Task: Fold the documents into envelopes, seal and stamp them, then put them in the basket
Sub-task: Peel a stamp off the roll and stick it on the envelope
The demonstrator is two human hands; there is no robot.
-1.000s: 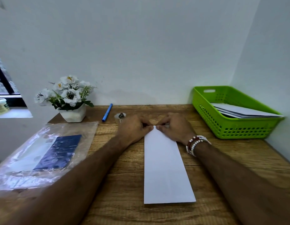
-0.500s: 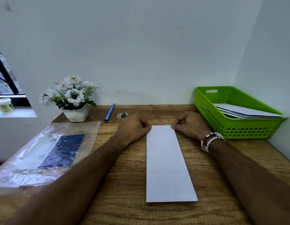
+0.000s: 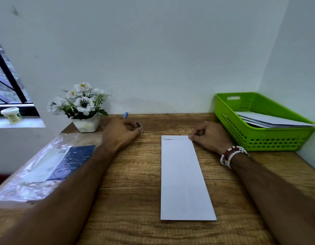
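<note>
Your envelope [image 3: 185,177] lies flat on the table [image 3: 135,174] at centre frame, plain white and smooth. Its long axis runs from the lower edge up toward the wall, and the folded-down flap is at the upper end. Your right hand [image 3: 210,137] is the nearer one, with its thumb and curled fingers pinching the upper right corner. Your left hand [image 3: 120,132] sits apart to the left, fingers curled round a small round object [image 3: 138,125] (a stamp, by the look of it, though too small to be sure). To stamp, that hand must travel rightward. The green basket [image 3: 259,140] stands at upper right.
</note>
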